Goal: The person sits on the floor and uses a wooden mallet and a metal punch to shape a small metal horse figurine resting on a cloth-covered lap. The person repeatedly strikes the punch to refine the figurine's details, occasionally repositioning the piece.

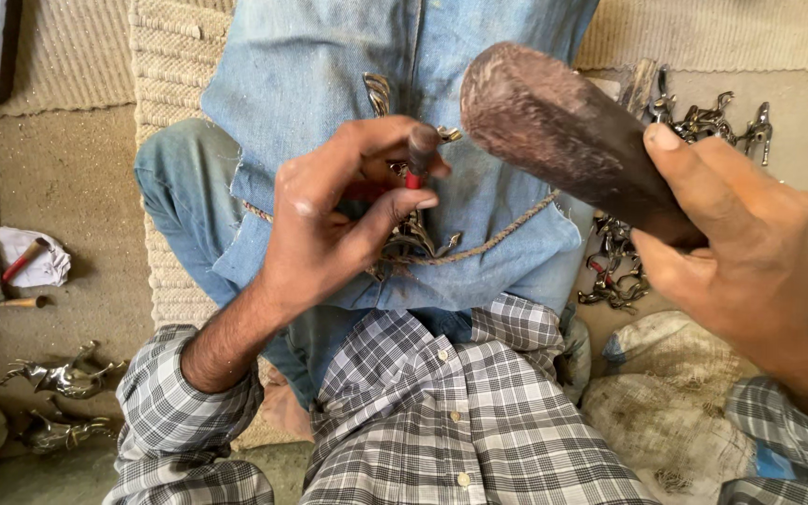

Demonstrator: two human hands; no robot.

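My left hand (334, 220) grips a small punch tool (419, 154) with a red shaft and dark head, held upright over a metal figurine (411, 234) that lies on the denim cloth (329, 84) across my lap. My right hand (741, 243) is closed around the handle of a dark wooden mallet (563, 131), whose rounded head hangs just right of and slightly above the punch's top. The fingers of my left hand cover most of the figurine.
A pile of similar metal figurines (703, 122) lies at the upper right, more (614, 271) beside my knee. Two figurines (58, 379) rest on the floor at left, near red-handled tools (11, 302) and a white rag (39, 262). A sack (675, 402) sits lower right.
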